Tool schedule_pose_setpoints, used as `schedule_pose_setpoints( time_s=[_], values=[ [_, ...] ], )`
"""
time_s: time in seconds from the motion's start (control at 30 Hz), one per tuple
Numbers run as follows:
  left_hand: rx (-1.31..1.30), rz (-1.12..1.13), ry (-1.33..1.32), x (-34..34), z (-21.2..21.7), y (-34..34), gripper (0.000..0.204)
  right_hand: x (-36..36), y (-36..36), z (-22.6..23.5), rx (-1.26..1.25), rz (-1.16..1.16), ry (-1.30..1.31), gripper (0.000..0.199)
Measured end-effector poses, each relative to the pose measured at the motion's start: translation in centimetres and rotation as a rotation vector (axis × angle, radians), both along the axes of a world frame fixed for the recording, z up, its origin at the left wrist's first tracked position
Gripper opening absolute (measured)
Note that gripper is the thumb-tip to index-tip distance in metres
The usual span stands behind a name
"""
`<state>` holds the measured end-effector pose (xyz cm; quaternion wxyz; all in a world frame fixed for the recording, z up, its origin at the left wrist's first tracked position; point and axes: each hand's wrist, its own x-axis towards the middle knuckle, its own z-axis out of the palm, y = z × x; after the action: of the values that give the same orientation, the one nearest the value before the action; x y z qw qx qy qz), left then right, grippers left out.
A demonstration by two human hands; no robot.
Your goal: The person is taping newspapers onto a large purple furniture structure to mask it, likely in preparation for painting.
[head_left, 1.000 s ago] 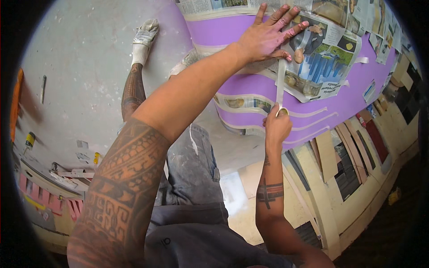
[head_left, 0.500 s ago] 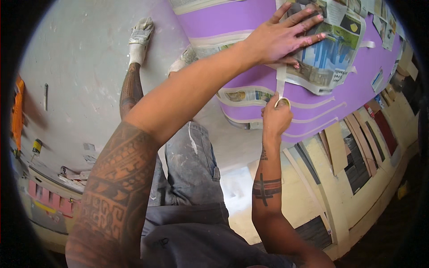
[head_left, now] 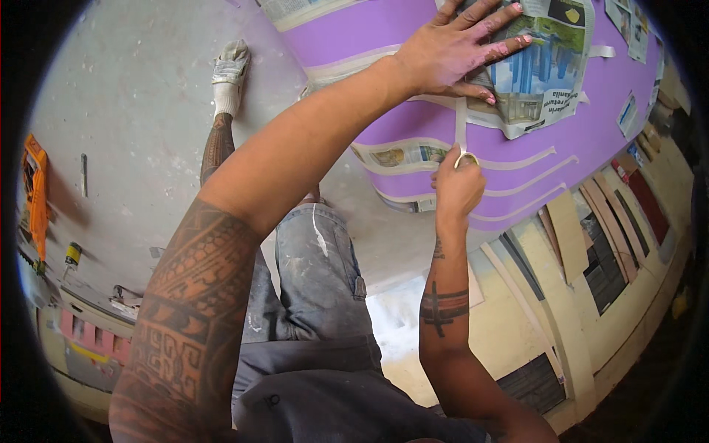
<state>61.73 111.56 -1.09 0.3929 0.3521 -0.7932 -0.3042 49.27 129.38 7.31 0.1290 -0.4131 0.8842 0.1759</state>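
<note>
My left hand (head_left: 450, 55) lies with fingers spread on a sheet of newspaper (head_left: 546, 63), pressing it against a curved purple panel (head_left: 609, 96). Pink paint marks its fingertips. Closer to my body, my right hand (head_left: 459, 188) is closed round a roll of masking tape (head_left: 467, 159). A pale strip of tape (head_left: 461, 124) runs from the roll up to the newspaper's edge beside my left thumb. Beneath it, a newspaper-filled band (head_left: 399, 156) edged with tape curves across the panel, and several thin tape lines (head_left: 521, 162) continue to the right.
Wood offcuts and dark boards (head_left: 605, 284) lie along the right side, beyond the panel's lower edge. On the grey floor (head_left: 133, 111) at left are an orange object (head_left: 35, 196) and a yellow-and-black item (head_left: 72, 255). My outstretched foot (head_left: 231, 63) rests on the floor beside the panel.
The view has shifted slightly, with the panel and newspaper sitting a little higher in it. My right hand has drawn slightly away from the newspaper, so more tape strip shows between them.
</note>
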Motion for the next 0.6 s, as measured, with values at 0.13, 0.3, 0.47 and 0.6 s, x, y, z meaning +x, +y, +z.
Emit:
schedule_pose_setpoints(
  time_s=[0.13,0.3,0.47,0.6],
  values=[
    [-0.008,0.006,-0.013,0.1,0.1,0.1,0.108,0.3,-2.3,1.1,0.068,-0.245,-0.188,0.052],
    [0.006,-0.053,0.058,0.5,-0.2,-0.1,0.119,0.9,-4.3,1.7,0.182,-0.306,-0.164,0.052],
    [0.000,-0.076,0.056,0.7,-0.6,-0.3,0.124,0.7,-4.9,1.5,0.211,-0.348,-0.182,0.052],
    [-0.016,-0.098,0.199,0.8,-1.1,-0.4,0.106,0.5,-4.8,1.5,0.197,-0.399,-0.206,0.052]
  ],
)
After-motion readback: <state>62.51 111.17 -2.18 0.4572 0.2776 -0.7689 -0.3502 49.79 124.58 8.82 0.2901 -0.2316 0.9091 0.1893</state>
